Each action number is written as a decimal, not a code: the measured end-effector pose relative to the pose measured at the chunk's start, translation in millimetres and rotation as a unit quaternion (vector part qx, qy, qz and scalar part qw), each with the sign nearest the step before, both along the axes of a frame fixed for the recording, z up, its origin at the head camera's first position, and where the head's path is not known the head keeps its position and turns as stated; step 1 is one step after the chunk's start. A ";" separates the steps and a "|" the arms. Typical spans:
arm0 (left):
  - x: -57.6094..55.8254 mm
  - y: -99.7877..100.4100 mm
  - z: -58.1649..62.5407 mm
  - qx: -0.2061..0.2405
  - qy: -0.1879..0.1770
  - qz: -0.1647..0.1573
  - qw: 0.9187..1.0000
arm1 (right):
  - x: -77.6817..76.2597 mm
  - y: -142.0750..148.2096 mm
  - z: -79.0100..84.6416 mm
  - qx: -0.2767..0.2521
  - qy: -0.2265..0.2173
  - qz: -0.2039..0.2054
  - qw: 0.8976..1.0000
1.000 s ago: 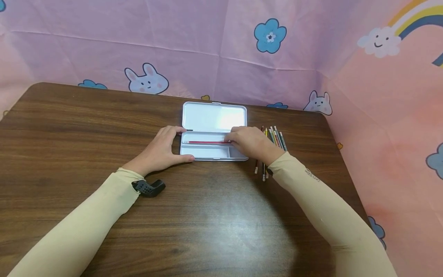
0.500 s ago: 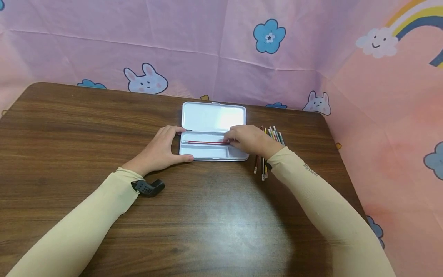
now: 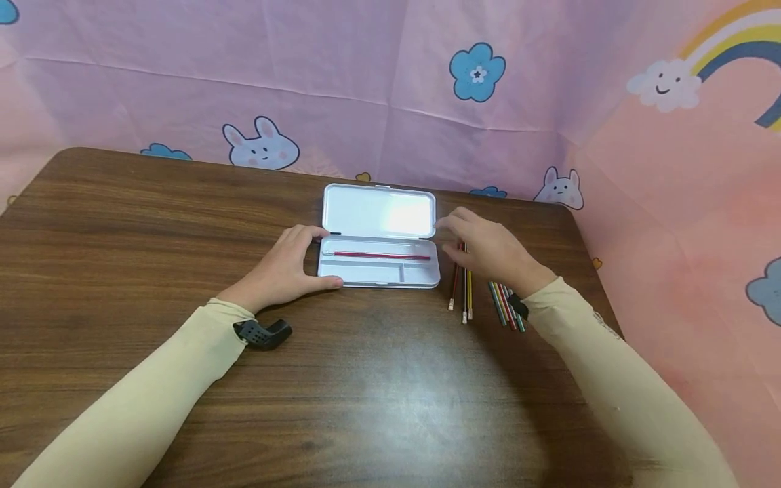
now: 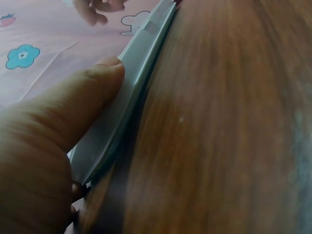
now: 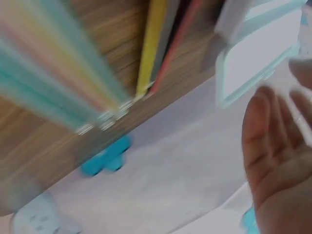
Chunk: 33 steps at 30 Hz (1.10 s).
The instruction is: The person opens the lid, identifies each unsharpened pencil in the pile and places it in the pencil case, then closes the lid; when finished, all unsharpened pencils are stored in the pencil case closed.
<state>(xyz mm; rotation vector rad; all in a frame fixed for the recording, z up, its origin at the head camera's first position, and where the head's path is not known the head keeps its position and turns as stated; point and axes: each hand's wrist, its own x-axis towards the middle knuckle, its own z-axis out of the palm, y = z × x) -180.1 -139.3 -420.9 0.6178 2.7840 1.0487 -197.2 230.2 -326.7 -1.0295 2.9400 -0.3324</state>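
A white pencil case (image 3: 366, 274) lies with its lid raised towards the back. One red pencil (image 3: 381, 255) rests lengthwise in its long rear compartment. My left hand (image 3: 281, 270) grips the case's left end, thumb at the front edge and fingers at the rear corner; in the left wrist view the thumb (image 4: 105, 80) presses along the case's side. Just right of the case, my right hand (image 3: 491, 249) hovers over the pencils with fingers loosely bent, holding nothing. Beneath it lie a few dark and yellow pencils (image 3: 465, 288) and a second bunch of coloured pencils (image 3: 506, 308).
Everything sits on a brown wood-grain table (image 3: 342, 407). Behind and to the right hangs a pink and purple cloth (image 3: 342, 81) with bunnies, flowers and a rainbow. The case's front section has a divider (image 3: 402, 273).
My right hand has let go of the red pencil, leaving it inside the case, and has moved right over the loose pencils. My left hand stays on the case's left end.
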 end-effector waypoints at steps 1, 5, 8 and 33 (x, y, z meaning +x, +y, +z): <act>0.1 -0.1 -0.1 0.000 0.000 0.000 1.000 | 2.5 9.4 1.5 -0.009 0.000 -0.023 1.000; 1.2 -2.0 -0.4 0.000 -0.001 0.003 1.000 | 8.9 46.8 2.0 -0.039 -0.027 -0.110 0.993; 1.5 -3.7 -0.3 0.000 0.000 0.005 1.000 | 12.4 72.3 -2.5 -0.048 -0.074 -0.152 0.984; -0.7 2.5 -0.2 -0.003 0.002 0.004 1.000 | 44.5 120.3 -37.6 -0.102 -0.205 -0.246 0.942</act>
